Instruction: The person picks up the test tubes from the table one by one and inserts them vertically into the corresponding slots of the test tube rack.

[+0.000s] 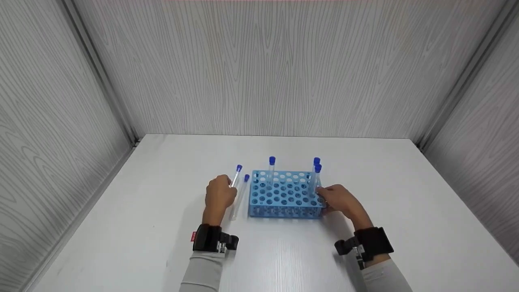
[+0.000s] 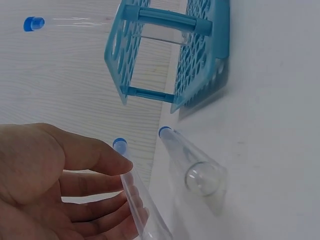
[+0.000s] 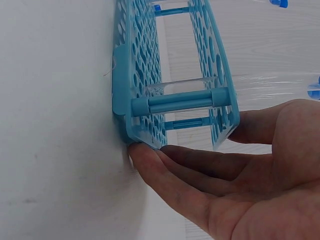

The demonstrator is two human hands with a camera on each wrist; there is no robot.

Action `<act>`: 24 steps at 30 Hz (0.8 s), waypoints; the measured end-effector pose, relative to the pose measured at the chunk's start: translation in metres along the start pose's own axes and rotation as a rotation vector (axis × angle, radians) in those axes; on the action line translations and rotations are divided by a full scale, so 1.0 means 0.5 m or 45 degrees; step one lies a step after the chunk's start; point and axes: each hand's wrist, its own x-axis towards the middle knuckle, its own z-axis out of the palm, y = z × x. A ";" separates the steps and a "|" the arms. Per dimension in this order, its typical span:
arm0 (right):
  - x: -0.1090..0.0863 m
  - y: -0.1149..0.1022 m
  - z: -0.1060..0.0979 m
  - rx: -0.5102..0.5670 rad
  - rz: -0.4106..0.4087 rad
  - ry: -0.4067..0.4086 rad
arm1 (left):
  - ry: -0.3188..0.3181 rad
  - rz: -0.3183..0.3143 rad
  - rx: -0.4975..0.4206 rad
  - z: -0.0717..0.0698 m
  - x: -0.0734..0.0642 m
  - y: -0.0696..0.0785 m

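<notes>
My left hand (image 1: 220, 196) pinches a clear test tube (image 2: 134, 192) with a blue cap between thumb and fingers, just left of the rack. Between that hand and the rack, a second blue-capped test tube (image 1: 240, 198) lies on the table. The blue test tube rack (image 1: 284, 206) has rows of round holes. At its right end my right hand (image 1: 340, 198) grips it, thumb at the upper plate and fingers low on the end, as the right wrist view shows. One capped tube (image 1: 271, 170) stands upright toward the rack's left; two more (image 1: 316, 178) stand close together near the right hand.
A white table (image 1: 284, 259) carries everything. Grey wood-grain panels rise behind it (image 1: 275, 73) and along both sides. A black strap with a small camera (image 1: 209, 238) sits on each wrist.
</notes>
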 end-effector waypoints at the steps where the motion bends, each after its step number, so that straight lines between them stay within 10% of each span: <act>1: 0.000 0.000 0.000 0.003 -0.002 0.000 | 0.001 0.001 -0.007 -0.002 -0.001 0.003; 24: 0.000 0.000 -0.001 -0.022 -0.006 0.001 | 0.172 0.149 -0.136 -0.059 -0.042 0.070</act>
